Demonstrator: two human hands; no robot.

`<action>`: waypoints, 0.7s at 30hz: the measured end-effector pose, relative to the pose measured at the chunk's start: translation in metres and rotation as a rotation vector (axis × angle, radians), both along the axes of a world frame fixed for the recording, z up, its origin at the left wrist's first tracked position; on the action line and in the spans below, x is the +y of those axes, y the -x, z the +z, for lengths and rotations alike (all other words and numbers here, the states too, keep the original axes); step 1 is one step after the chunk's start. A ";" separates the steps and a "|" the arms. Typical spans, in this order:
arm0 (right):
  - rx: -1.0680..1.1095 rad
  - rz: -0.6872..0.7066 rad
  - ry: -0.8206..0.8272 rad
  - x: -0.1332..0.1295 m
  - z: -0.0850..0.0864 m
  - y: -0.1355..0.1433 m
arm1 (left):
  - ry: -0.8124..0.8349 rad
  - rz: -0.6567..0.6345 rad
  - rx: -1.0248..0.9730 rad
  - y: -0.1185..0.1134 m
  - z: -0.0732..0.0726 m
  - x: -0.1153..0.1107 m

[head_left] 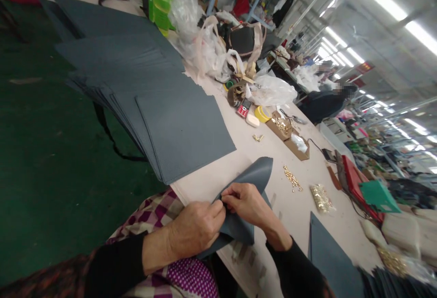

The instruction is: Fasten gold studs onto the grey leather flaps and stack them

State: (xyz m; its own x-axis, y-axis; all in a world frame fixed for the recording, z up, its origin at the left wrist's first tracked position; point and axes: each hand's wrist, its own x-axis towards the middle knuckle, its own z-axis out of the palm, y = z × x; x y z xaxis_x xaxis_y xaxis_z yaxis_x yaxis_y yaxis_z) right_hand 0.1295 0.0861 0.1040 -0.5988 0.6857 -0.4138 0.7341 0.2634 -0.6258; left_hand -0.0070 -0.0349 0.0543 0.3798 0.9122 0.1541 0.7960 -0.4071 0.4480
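Note:
A dark grey-blue leather-like sheet [258, 174] is bent up at the table's near edge, in both my hands. My left hand [198, 226] is closed on its near side, thumb and fingers pinched together. From the right, my right hand [246, 203] pinches at the same spot, its fingertips almost touching the left ones. Whatever small part sits between the fingertips is hidden. Beyond the hands, small gold-coloured metal pieces [292, 179] lie loose on the table, with a little cluster of similar pieces [258, 138] farther back.
A fanned stack of dark sheets [184, 129] covers the table's left part. Cardboard boxes [296, 146], a clear bag of gold pieces [321, 198] and a yellow tape roll [262, 114] stand beyond. More dark sheets [332, 257] lie at right. Plastic bags [208, 52] crowd the back.

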 end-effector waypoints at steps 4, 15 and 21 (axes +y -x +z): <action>-0.016 -0.079 0.071 0.000 -0.001 0.004 | 0.014 -0.014 -0.045 0.001 0.000 0.000; -0.226 -0.200 0.234 0.011 0.012 0.025 | 0.009 -0.026 -0.045 0.002 0.002 0.002; -0.248 -0.188 0.175 0.014 0.010 0.026 | 0.053 0.000 -0.071 0.002 0.005 0.001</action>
State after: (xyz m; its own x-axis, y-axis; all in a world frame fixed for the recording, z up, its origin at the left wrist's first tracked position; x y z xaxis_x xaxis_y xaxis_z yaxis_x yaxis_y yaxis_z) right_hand 0.1035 0.1001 0.1144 -0.3350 0.6801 -0.6520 0.8950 0.0135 -0.4459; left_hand -0.0089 -0.0342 0.0592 0.3699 0.9196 0.1323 0.7615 -0.3816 0.5240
